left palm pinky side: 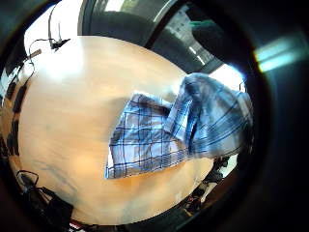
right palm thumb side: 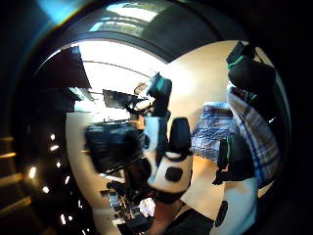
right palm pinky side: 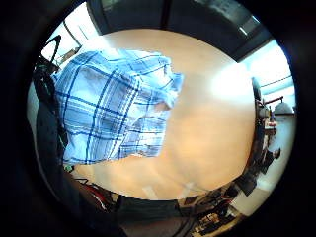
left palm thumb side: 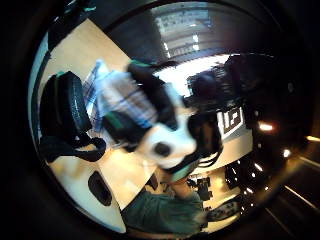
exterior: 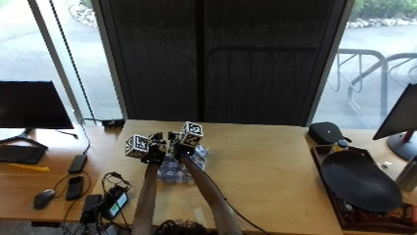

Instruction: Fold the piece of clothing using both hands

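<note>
Both hands are raised together over the left-middle part of the wooden table (exterior: 261, 161), left hand (exterior: 153, 152) and right hand (exterior: 183, 147) just beside each other. Between and under them hangs the blue-and-white plaid shirt (exterior: 171, 171); its lower part lies bunched on the table, the upper part is lifted.

Left hand: in its thumb-side palm view the black fingers (left palm thumb side: 70, 107) are curled over a gathered fold of the plaid cloth (left palm thumb side: 122, 97), so it grips the shirt. The other hand (left palm thumb side: 165, 135) sits right in front of that camera, touching or nearly touching; hard to say which through the blur.

Right hand: its thumb-side palm view shows fingers (right palm thumb side: 249, 73) curled over a plaid edge (right palm thumb side: 254, 132), so it holds the shirt too. The left hand (right palm thumb side: 166, 152) is close by in that view.

The little-finger-side palm views look down at the cloth: one part lies spread flat on the table (left palm pinky side: 140, 140), with a raised fold beside it running up toward the hand. In the right one, the shirt (right palm pinky side: 108, 103) drapes wide over the table (right palm pinky side: 212, 123).

Elsewhere on the table: a monitor (exterior: 33, 105), keyboard (exterior: 19, 154), mouse (exterior: 43, 197) and phone (exterior: 75, 185) at far left, and a dark tray (exterior: 358, 181) at right.
</note>
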The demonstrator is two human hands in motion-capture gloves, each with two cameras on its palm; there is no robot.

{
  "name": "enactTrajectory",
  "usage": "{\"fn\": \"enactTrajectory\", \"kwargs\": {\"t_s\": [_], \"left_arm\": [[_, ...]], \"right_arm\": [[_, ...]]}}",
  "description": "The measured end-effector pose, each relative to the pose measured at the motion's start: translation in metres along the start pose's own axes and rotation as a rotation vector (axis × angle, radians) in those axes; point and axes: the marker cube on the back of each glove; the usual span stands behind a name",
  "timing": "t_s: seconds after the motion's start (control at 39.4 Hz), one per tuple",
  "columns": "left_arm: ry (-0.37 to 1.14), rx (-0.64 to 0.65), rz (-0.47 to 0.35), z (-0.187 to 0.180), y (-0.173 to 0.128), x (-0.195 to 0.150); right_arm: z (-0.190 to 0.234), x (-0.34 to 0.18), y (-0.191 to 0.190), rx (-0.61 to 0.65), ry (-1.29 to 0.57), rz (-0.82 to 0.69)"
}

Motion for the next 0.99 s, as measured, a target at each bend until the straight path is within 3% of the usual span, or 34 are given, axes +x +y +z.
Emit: {"fn": "enactTrajectory", "kwargs": {"t_s": [0.1,0.18,0.28,0.33,0.41,0.51,0.61,0.69,0.84,0.99], "left_arm": [[0.027,0.017,-0.017,-0.012,0.001,-0.003],[-0.015,0.05,-0.085,-0.023,0.005,-0.009],[0.179,-0.005,-0.086,-0.022,0.009,-0.005],[0.162,0.014,-0.074,-0.022,0.008,-0.007],[0.05,0.066,-0.052,-0.023,0.007,-0.012],[0.102,0.017,-0.032,-0.015,0.009,-0.011],[-0.01,-0.009,-0.051,-0.008,0.011,-0.017],[-0.062,-0.052,-0.057,0.0,0.015,-0.014],[-0.21,-0.021,0.054,0.012,0.009,0.002],[-0.32,-0.093,0.068,0.023,0.014,0.022]], "right_arm": [[0.026,-0.003,-0.004,-0.006,-0.046,-0.029],[0.042,0.009,-0.001,-0.012,0.04,0.106],[0.064,0.016,0.0,-0.033,-0.033,0.164],[0.07,0.021,0.008,-0.081,-0.063,0.236],[0.079,0.026,0.017,-0.156,-0.187,0.265],[0.088,0.034,0.025,-0.214,-0.418,0.307],[0.08,0.039,0.033,-0.242,-0.569,0.199],[0.063,0.055,0.038,-0.217,-0.446,0.165],[0.0,0.089,0.052,-0.172,0.001,0.158],[-0.057,0.087,0.061,-0.143,0.085,-0.051]]}}
